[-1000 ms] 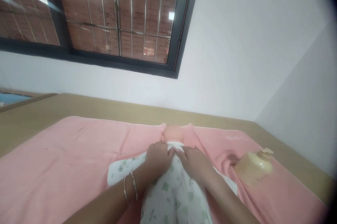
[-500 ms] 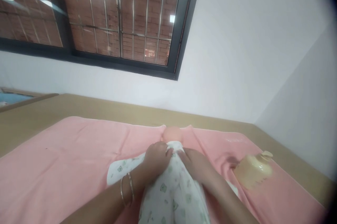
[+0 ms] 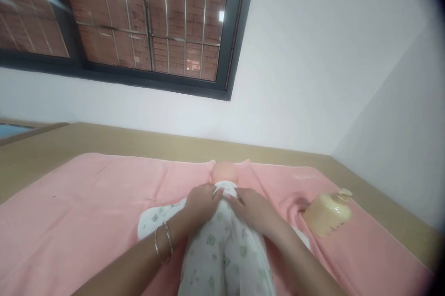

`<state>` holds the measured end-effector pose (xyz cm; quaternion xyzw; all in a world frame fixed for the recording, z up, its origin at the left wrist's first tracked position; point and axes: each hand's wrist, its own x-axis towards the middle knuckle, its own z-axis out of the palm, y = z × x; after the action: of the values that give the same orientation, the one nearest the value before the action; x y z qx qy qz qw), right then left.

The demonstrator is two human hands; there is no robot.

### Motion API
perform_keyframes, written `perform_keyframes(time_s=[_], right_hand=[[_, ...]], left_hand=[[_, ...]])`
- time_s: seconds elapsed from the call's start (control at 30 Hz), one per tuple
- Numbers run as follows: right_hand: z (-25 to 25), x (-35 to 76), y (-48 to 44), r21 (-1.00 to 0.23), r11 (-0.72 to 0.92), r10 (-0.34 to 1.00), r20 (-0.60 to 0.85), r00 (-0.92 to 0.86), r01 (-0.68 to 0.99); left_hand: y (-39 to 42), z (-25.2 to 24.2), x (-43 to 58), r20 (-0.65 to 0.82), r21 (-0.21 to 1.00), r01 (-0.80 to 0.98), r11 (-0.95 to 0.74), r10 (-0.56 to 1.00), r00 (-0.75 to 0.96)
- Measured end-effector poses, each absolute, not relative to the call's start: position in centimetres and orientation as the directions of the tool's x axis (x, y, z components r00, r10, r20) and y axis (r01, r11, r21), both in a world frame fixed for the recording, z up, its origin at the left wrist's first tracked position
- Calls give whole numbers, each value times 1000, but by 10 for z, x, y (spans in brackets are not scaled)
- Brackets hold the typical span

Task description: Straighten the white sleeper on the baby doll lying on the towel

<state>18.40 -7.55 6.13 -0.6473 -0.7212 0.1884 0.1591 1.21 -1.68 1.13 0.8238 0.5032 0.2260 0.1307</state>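
A baby doll (image 3: pixel 223 173) lies on a pink towel (image 3: pixel 86 203), head toward the wall, dressed in a white garment with small green prints (image 3: pixel 222 254). My left hand (image 3: pixel 200 202), bangles on its wrist, pinches the garment's cloth at the doll's chest near the neck. My right hand (image 3: pixel 253 210) meets it from the right, fingers closed on the same cloth at the collar. The two sets of fingertips touch just below the doll's head.
A cream lotion bottle (image 3: pixel 327 212) lies on its side on the towel to the right of the doll. The towel covers a tan wooden table (image 3: pixel 104 140) set against a white wall. A barred window (image 3: pixel 139 22) is above left.
Both hands have slid slightly up toward the doll's neck, drawing the cloth together. The view has shifted a little, so everything sits slightly further left and higher.
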Motion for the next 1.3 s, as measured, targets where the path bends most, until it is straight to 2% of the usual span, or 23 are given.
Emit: perform_keyframes(time_s=[0.07,0.13,0.27,0.37,0.5,0.6,0.67,0.8,0.9,0.97,1.07,1.17,1.23,1.3], right_hand=[[58,179,-77,-412,120,993,54,-108,903],[52,180,-72,-400,94,995,54,-80,911],[42,193,-56,-490,45,995,-56,-83,871],[45,196,-55,-505,65,992,-64,-112,861],[50,182,-68,-361,100,995,17,-100,927],[49,177,-71,-293,112,993,70,-95,949],[46,181,-66,-335,90,996,31,-85,938],[41,199,-52,-502,0,990,-120,-70,865],[41,201,-50,-526,-10,989,-130,-68,850],[42,194,-56,-474,42,994,-66,-83,880],[44,177,-66,-316,97,994,68,-80,944],[44,170,-69,-227,73,992,117,-47,971],[44,175,-65,-284,35,998,51,-21,958],[45,184,-60,-390,12,999,-43,-31,921]], left_hand=[[-16,13,10,182,479,751,-454,888,421],[-16,14,10,188,474,754,-454,889,417],[-18,22,12,282,377,744,-552,833,475],[-20,30,10,262,414,708,-572,820,510],[-17,34,3,103,546,701,-458,867,487],[-14,28,3,56,555,707,-439,867,494],[-14,23,4,94,523,714,-465,864,494],[-16,20,9,267,365,710,-603,798,540],[-17,22,9,265,376,703,-604,797,543],[-15,24,6,189,440,727,-527,846,499],[-13,22,4,95,491,742,-456,875,474],[-13,20,6,116,479,742,-468,872,476],[-15,20,9,156,444,763,-470,879,451],[-17,22,13,190,419,774,-475,879,437]])
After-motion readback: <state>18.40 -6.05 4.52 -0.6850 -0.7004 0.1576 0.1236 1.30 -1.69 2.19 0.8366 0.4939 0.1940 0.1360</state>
